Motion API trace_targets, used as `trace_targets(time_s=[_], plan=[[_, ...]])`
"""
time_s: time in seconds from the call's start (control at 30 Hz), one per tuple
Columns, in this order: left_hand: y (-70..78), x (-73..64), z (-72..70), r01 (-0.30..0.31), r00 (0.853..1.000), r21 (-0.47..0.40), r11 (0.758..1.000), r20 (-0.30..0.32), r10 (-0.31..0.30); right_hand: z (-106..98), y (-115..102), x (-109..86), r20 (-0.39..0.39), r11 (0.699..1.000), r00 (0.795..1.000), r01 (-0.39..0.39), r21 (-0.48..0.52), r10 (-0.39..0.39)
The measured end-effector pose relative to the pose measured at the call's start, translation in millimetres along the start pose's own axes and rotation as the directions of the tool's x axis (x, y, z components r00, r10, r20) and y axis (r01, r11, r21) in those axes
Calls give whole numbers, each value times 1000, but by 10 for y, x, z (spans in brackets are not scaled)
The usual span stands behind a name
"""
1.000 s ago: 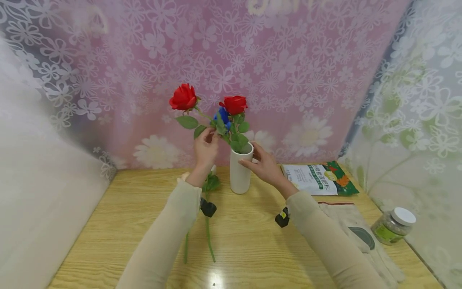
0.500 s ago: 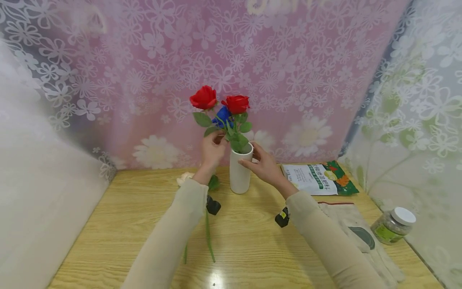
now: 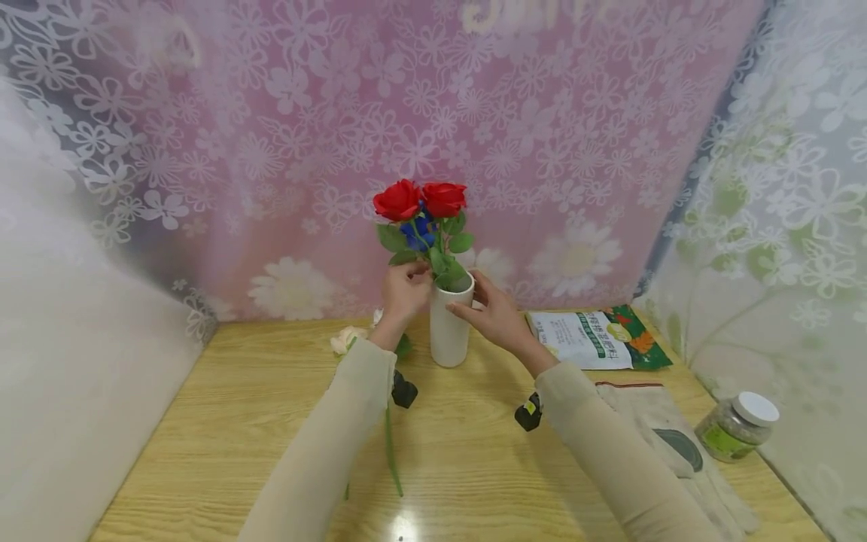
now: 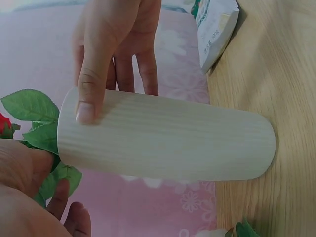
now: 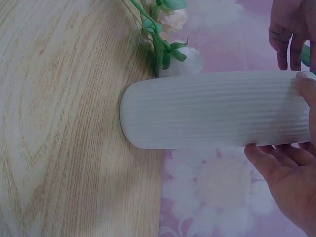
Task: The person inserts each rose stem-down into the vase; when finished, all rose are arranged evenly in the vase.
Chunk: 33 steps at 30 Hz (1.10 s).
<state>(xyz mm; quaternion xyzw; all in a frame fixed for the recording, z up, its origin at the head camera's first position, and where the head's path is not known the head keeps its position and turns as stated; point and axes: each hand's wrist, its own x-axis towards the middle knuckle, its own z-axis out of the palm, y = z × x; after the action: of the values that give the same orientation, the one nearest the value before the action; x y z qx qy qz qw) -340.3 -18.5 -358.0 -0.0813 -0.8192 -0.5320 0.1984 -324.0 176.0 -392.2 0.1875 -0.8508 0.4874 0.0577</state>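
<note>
A ribbed white vase stands upright on the wooden table. My right hand grips it near the rim, thumb on the front and fingers round the far side, as the left wrist view also shows. Beside the vase mouth, my left hand pinches the stem of the left red rose; the stem itself is mostly hidden by fingers and leaves. A second red rose and a blue rose rise out of the vase. Green leaves crowd its mouth in the left wrist view.
A cream rose and a white rose lie on the table left of the vase, partly behind my left arm. To the right are a printed bag, cloth gloves and a white-lidded jar. A floral curtain hangs behind.
My left hand has moved right and down to the vase mouth, bringing the left red rose close to the other red rose. My right hand keeps its hold on the vase.
</note>
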Motion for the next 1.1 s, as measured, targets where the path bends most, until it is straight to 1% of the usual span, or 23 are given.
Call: trace_targets(time_s=[0.1, 0.23, 0.43, 0.5, 0.6, 0.73, 0.8, 0.87, 0.97, 1.03, 1.1], plan=[[-29, -3, 3, 0, 1000, -27, 1000, 18, 1, -4, 1, -6, -4, 1000, 1000, 5, -2, -5], [-68, -30, -46, -17, 998, -62, 998, 55, 20, 3, -3, -1, -9, 1000, 1000, 20, -8, -20], [-165, -129, -202, -46, 990, -131, 990, 129, 63, 14, -15, 4, -1, 999, 1000, 29, -12, -29], [-203, -173, -271, -56, 986, -137, 989, 146, 76, 6, -26, 6, 6, 1000, 1000, 27, -1, -27], [-276, -248, -391, -34, 984, -129, 991, 169, 56, -6, -42, 10, 11, 1000, 1000, 18, 13, -18], [-378, -340, -551, 30, 979, -117, 993, 205, -6, -14, -42, 10, 10, 1000, 1000, -10, 8, 10], [-424, -374, -623, 46, 977, -119, 992, 212, -20, -7, -33, 11, 4, 999, 999, -39, 0, 39], [-470, -398, -696, 43, 978, -115, 992, 208, -19, 1, -32, 10, -2, 997, 997, -72, -4, 72], [-554, -419, -797, 40, 983, -105, 994, 181, -20, 14, -27, 17, -12, 994, 994, -108, 17, 109], [-626, -428, -865, 41, 987, -90, 995, 159, -26, 14, -33, 16, -9, 992, 993, -117, 37, 117], [-699, -447, -938, 61, 988, -81, 995, 145, -48, 15, -30, 19, -5, 991, 993, -117, 63, 117]])
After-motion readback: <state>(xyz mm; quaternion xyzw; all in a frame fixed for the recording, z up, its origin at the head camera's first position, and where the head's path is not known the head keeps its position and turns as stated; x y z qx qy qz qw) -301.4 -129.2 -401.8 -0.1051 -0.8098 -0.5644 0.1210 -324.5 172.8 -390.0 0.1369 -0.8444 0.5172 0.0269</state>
